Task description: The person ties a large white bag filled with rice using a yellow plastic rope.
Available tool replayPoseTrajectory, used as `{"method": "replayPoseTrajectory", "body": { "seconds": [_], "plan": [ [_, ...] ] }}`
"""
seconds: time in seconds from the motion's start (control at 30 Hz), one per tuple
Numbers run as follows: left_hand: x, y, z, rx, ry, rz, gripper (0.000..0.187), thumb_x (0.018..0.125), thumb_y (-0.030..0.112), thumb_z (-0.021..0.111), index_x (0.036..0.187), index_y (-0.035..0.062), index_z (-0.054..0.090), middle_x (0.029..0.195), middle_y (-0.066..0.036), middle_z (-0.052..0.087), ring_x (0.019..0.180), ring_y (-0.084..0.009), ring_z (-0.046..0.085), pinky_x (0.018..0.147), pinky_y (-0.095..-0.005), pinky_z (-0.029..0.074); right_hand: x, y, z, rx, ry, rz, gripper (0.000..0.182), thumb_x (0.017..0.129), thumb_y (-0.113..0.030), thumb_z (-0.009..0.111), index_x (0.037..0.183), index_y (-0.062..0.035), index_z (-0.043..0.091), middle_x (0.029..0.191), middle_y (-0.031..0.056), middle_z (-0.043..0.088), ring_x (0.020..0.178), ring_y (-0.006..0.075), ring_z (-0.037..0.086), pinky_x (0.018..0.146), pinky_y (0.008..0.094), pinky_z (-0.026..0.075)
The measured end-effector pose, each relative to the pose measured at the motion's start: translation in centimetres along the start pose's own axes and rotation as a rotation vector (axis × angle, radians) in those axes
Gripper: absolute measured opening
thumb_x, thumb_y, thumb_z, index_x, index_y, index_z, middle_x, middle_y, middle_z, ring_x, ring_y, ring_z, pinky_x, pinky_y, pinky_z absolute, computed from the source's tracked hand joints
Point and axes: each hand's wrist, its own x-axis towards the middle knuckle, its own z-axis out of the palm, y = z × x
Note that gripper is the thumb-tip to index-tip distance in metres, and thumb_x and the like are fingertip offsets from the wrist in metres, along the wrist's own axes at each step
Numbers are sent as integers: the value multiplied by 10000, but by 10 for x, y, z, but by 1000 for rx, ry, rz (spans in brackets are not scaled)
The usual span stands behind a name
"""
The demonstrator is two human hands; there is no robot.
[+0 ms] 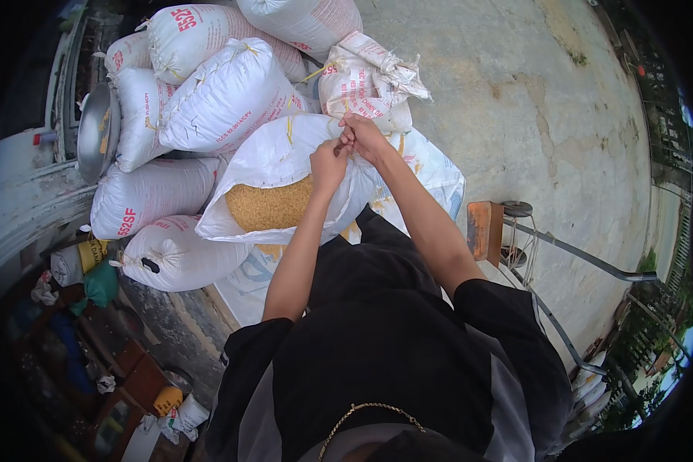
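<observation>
An open white woven sack [258, 160] full of yellow-brown grain [271, 206] lies tilted in front of me, its mouth partly spread. My left hand [329, 163] is closed at the bunched right-hand edge of the sack. Right beside it, my right hand [366, 138] is closed on the same gathered cloth, and the fingers of both hands meet. Any string between the fingertips is too small to make out. A yellow tie [289, 131] hangs on the sack's far side.
Several filled, tied sacks [227, 96] are piled beyond and to the left. A crumpled sack [366, 81] stands just past my hands. A metal basin [98, 132] leans at far left. Printed sheeting [431, 165] lies underneath. A hand cart [485, 231] is on the concrete at right.
</observation>
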Motion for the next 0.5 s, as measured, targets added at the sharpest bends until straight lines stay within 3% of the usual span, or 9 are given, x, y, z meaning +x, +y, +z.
{"method": "replayPoseTrajectory", "body": {
  "seconds": [0.07, 0.1, 0.17, 0.27, 0.33, 0.4, 0.43, 0.5],
  "plan": [
    [11, -11, 1, -96, -290, -128, 209, 793, 185, 725, 925, 22, 715, 867, -146, 715, 790, -313, 685, 727, -392, 513, 3, 0, 0, -38, -14, -28, 283, 1031, -260, 447, 876, -45, 547, 589, 16, 467, 579, 141, 510, 528, 284, 411],
    [14, -10, 3, -99, -289, -125, 209, 793, 185, 725, 925, 22, 715, 867, -146, 715, 790, -313, 685, 727, -392, 513, 5, -2, -1, -72, -24, -59, 290, 1030, -266, 449, 874, -45, 552, 607, 29, 507, 608, 149, 554, 533, 288, 430],
    [15, -5, 5, 62, -235, -167, 189, 808, 133, 709, 947, 6, 719, 832, -153, 723, 812, -226, 703, 708, -330, 517, 4, -4, 2, -197, -49, -93, 295, 1030, -274, 450, 885, -44, 563, 632, 38, 536, 623, 151, 571, 551, 289, 452],
    [16, 6, 5, 198, -209, -170, 153, 838, 135, 677, 916, 8, 712, 821, -134, 727, 794, -198, 710, 694, -323, 516, -1, -12, 14, -371, -56, -157, 305, 1018, -281, 475, 910, -24, 599, 691, 69, 605, 645, 170, 603, 593, 304, 492],
    [17, -10, 9, 66, -182, -162, 129, 852, 127, 666, 881, 5, 697, 810, -131, 725, 761, -193, 706, 676, -322, 514, 1, -9, 16, -422, -37, -183, 312, 1005, -280, 499, 924, -5, 624, 725, 91, 644, 652, 186, 618, 618, 317, 510],
    [17, -18, 12, -69, -156, -149, 121, 865, 120, 654, 846, 3, 681, 799, -128, 723, 728, -188, 702, 659, -320, 513, 11, 3, 8, -808, 163, -819, 273, 925, -242, 607, 933, 22, 677, 820, 160, 693, 695, 251, 661, 679, 357, 533],
    [18, -20, 11, -102, -133, -169, 135, 875, 121, 653, 816, 0, 658, 771, -125, 714, 689, -185, 688, 639, -318, 508, 7, 6, 0, -806, 163, -822, 273, 925, -242, 607, 933, 22, 677, 820, 160, 693, 695, 251, 661, 679, 357, 533],
    [18, -21, 8, -137, -107, -194, 160, 885, 122, 652, 786, -2, 635, 743, -121, 705, 650, -181, 675, 619, -316, 504, -16, 11, -18, -1210, 169, -431, 233, 858, -207, 666, 927, 9, 715, 829, 144, 710, 761, 235, 683, 712, 358, 520]
  ]
}}
